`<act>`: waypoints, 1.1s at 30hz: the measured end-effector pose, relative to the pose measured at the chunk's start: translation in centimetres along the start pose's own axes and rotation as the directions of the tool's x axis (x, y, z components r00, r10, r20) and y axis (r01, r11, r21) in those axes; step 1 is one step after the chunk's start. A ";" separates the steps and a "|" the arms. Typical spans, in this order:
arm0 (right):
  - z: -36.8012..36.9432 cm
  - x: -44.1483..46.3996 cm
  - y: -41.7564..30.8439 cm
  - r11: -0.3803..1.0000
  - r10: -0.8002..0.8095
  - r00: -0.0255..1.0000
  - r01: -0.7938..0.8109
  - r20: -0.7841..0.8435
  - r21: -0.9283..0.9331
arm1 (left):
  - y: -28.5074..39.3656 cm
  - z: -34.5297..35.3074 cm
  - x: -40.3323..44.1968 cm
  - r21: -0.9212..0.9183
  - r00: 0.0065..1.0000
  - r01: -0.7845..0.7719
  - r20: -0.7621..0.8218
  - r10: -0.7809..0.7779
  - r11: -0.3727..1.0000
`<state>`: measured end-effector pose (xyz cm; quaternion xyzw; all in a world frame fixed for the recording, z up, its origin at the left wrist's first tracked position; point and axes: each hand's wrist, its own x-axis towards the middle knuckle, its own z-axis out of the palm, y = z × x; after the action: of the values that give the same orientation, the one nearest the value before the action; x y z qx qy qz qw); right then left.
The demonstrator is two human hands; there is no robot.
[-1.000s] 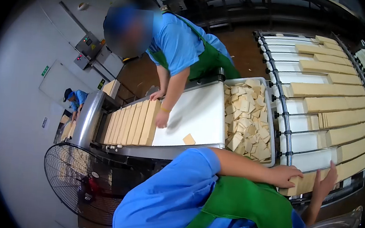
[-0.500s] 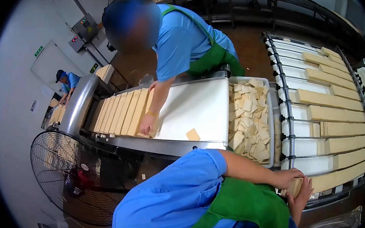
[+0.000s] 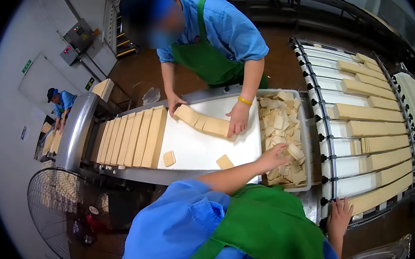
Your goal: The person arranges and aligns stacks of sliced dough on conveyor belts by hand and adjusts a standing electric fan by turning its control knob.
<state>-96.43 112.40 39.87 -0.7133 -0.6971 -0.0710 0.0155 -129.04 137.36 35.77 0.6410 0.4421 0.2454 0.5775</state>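
Observation:
My left hand [image 3: 272,158] is over the near side of a plastic bin [image 3: 305,183] of loose pale yellow square slices [image 3: 279,123]. Its fingers are spread, with no grip visible on the slices below. At the near end of the slatted rack, my right hand [image 3: 340,215] rests with fingers apart, beside the closest long row of stacked slices [image 3: 379,196]. It holds nothing that I can see. Across the white belt [image 3: 200,153], a co-worker's two hands hold a bent row of slices [image 3: 203,121] by its ends.
More rows of slices [image 3: 132,138] stand side by side at the belt's left, by a metal machine housing [image 3: 80,128]. Two small pieces lie near the belt's edge. A wire-caged fan [image 3: 77,212] stands lower left. Metal rods divide the rack [image 3: 331,157] into lanes.
Both my hands were around a small stack at the rack's near end; my left has since moved to the bin. The co-worker has taken up a row, and another piece now lies on the belt.

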 end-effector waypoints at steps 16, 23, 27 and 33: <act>1.3 -1.3 1.2 0.985 -0.052 0.993 0.032 -0.110 -0.172 | -18.6 -15.2 -21.8 0.381 0.883 0.399 -0.405 -0.237 0.834; 2.0 -1.6 2.0 0.973 -0.117 0.984 0.086 -0.131 -0.216 | -19.1 -15.1 -20.6 0.400 0.828 0.445 -0.525 -0.198 0.801; 2.4 -1.7 2.4 0.970 -0.129 0.982 0.095 -0.142 -0.225 | -19.2 -15.2 -20.9 0.377 0.835 0.409 -0.523 -0.174 0.831; 2.1 -1.7 2.1 0.968 -0.140 0.975 0.098 -0.175 -0.229 | -19.8 -15.2 -21.3 0.366 0.834 0.365 -0.536 -0.126 0.856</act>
<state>-94.24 110.93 37.71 -0.6574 -0.7219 -0.2161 -0.0011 -157.63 126.09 24.25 0.6091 0.7001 0.2123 0.3063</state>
